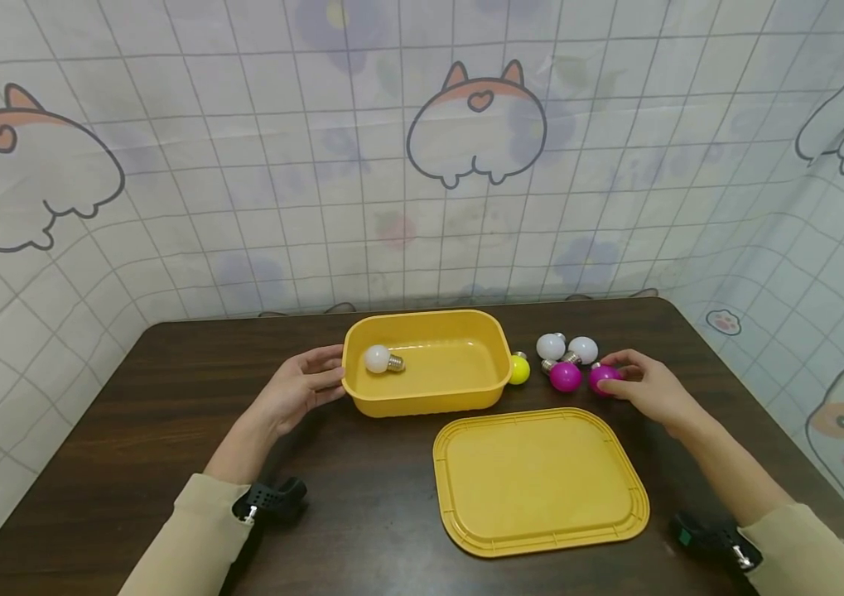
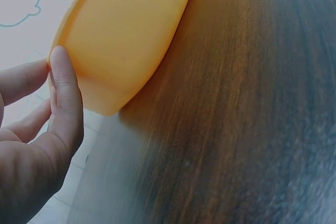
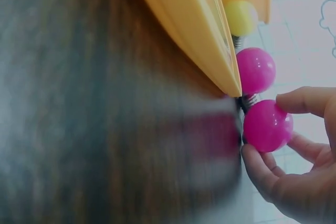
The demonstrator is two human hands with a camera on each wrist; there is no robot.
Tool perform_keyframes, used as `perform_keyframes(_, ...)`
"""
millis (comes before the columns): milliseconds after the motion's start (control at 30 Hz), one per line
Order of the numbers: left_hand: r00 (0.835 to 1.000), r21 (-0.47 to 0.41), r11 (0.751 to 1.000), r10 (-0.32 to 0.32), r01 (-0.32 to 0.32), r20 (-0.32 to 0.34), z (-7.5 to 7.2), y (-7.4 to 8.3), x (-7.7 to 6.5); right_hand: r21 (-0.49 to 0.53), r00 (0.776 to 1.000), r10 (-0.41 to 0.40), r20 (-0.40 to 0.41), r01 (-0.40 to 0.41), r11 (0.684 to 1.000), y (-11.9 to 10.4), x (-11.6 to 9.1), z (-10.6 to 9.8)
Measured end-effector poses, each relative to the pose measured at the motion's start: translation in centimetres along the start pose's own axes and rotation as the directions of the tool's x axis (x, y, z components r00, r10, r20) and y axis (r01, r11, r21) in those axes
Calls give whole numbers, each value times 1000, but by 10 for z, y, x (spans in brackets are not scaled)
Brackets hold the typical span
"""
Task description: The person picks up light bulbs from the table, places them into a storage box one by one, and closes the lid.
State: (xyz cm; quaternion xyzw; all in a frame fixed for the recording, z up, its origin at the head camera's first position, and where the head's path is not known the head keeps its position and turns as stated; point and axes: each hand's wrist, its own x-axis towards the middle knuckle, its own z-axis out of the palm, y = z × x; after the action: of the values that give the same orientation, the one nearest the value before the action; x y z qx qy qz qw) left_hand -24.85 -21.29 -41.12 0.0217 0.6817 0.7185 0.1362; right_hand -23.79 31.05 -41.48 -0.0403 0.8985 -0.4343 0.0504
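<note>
In the head view a yellow plastic container (image 1: 429,404) stands mid-table, a white light bulb (image 1: 377,359) lying inside at its left. My left hand (image 1: 301,387) holds the container's left end; the left wrist view has its thumb (image 2: 64,72) against the wall by the rim. My right hand (image 1: 648,387) holds a magenta light bulb (image 3: 268,125) between thumb and fingers, right of the container. Beside it lie another magenta bulb (image 1: 566,377), two white bulbs (image 1: 551,347) and a yellow bulb (image 1: 519,370) close to the container's right wall.
A flat yellow lid (image 1: 541,484) lies on the dark wooden table (image 1: 131,463), in front of the container and bulbs. A patterned cloth (image 1: 280,165) hangs behind the table and along its sides.
</note>
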Motion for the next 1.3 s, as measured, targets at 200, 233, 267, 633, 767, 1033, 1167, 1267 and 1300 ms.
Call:
perform_keyframes(200, 1000, 6, 1000, -4, 5, -3, 0, 1, 0, 5, 1000, 1, -13, 0, 1000, 0, -3, -5)
perform_keyframes(233, 1000, 7, 1000, -5, 5, -3, 0, 1, 0, 7, 1000, -1, -16, 1, 1000, 0, -4, -6)
perform_keyframes(267, 1000, 7, 1000, -6, 6, -3, 0, 1, 0, 3, 1000, -5, -20, 5, 1000, 0, -4, -7)
perform_keyframes(633, 1000, 7, 1000, -5, 5, -1, -1, 0, 0, 14, 999, -36, -39, 36, 999, -10, -8, -16)
perform_keyframes(767, 1000, 1, 1000, -8, 8, -2, -1, 0, 0, 25, 999, -36, -40, 37, 999, -15, -8, -19)
perform_keyframes(1033, 1000, 3, 1000, -8, 8, -1, -1, 0, 0, 30, 996, -71, -45, 73, 997, -25, -5, -24)
perform_keyframes(1167, 1000, 4, 1000, -4, 4, 1, -1, -1, 0, 32, 994, -104, -40, 106, 994, -28, -2, -26)
perform_keyframes(1267, 1000, 5, 1000, -2, 2, 1, -2, -2, 1, 47, 993, -116, -25, 117, 992, -32, -1, -26)
perform_keyframes(1300, 1000, 5, 1000, 0, 0, 2, -2, -3, 1, 49, 993, -118, -22, 119, 992, -33, 0, -26)
